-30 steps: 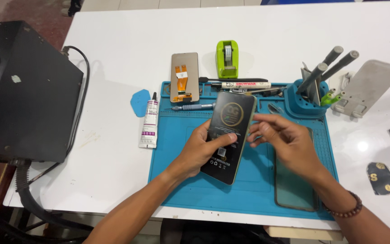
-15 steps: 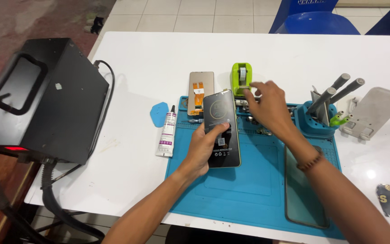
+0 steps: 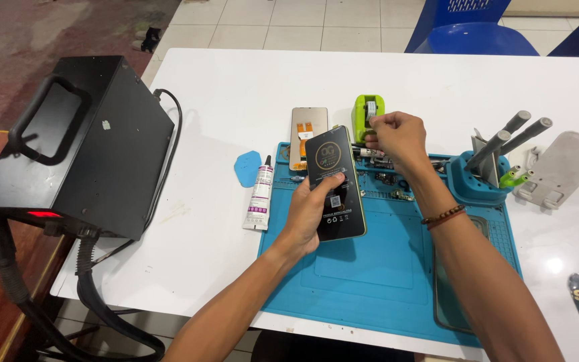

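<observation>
White worktop (image 3: 236,100), black box (image 3: 82,147) far left. Left hand (image 3: 313,208) clasping dark phone screen (image 3: 335,181) above blue mat (image 3: 383,268). Right hand (image 3: 397,137) now moved onto green tape dispenser (image 3: 368,114), grip pinched at tape.

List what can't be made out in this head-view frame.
- Green tape dispenser: whether the right hand grips its tape; the fingers cover the front.
- Phone: its lower left side, behind the left hand.
- Small parts on the blue mat: too small to identify.
- Dark panel on the mat: crossed by the right forearm.
- Black box: its hose runs off the bottom edge.
</observation>
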